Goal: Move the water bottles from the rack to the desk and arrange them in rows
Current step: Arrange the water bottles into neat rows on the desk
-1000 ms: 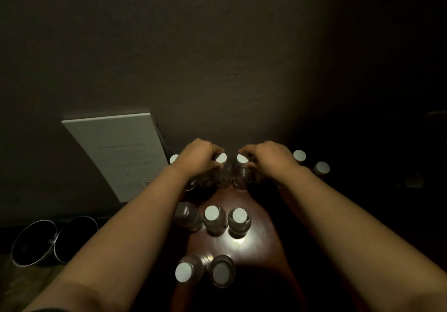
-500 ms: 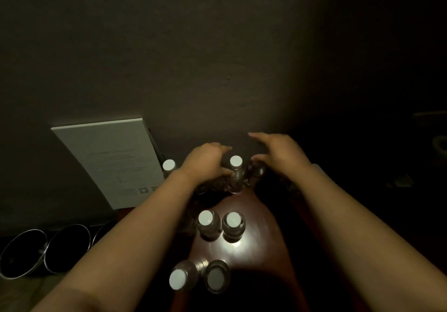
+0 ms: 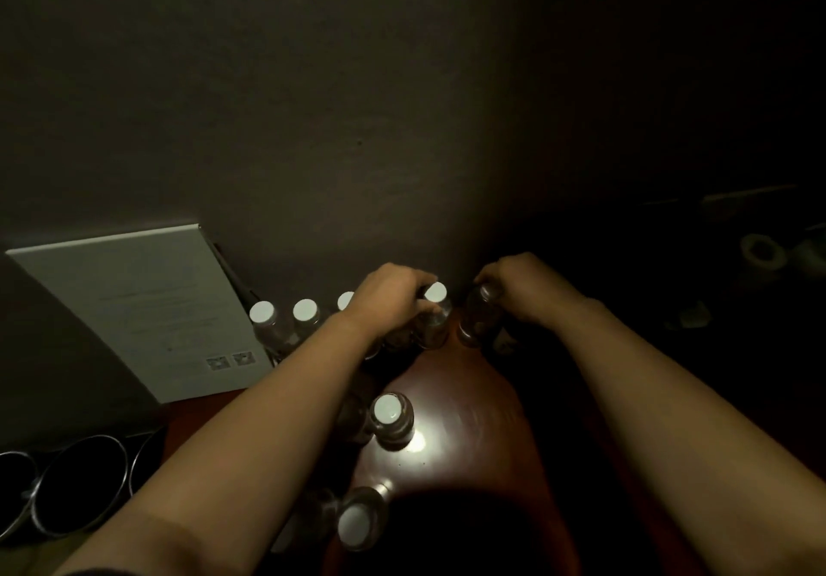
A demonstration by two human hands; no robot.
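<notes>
Clear water bottles with white caps stand on a dark red wooden desk (image 3: pixel 469 401) in dim light. In the back row by the wall, my left hand (image 3: pixel 393 296) is closed around a bottle with a white cap (image 3: pixel 435 294). My right hand (image 3: pixel 518 285) grips a darker bottle (image 3: pixel 476 320) just right of it; its cap is under my fingers. Further left in that row stand three more bottles, such as the leftmost one (image 3: pixel 262 312). One bottle (image 3: pixel 389 412) stands mid-desk and another (image 3: pixel 355 522) near the front, partly hidden by my left forearm.
A white board or box (image 3: pixel 134 307) leans against the wall at the left. Shiny metal bowls (image 3: pixel 76 486) sit low at the left. Dim objects (image 3: pixel 762 251) lie in the dark at the right. The wall stands close behind the back row.
The view shifted right, showing more back-row bottles at the left. My right hand, open above the bottles half a second ago, has come down and closed on one. My left hand stays on its bottle.
</notes>
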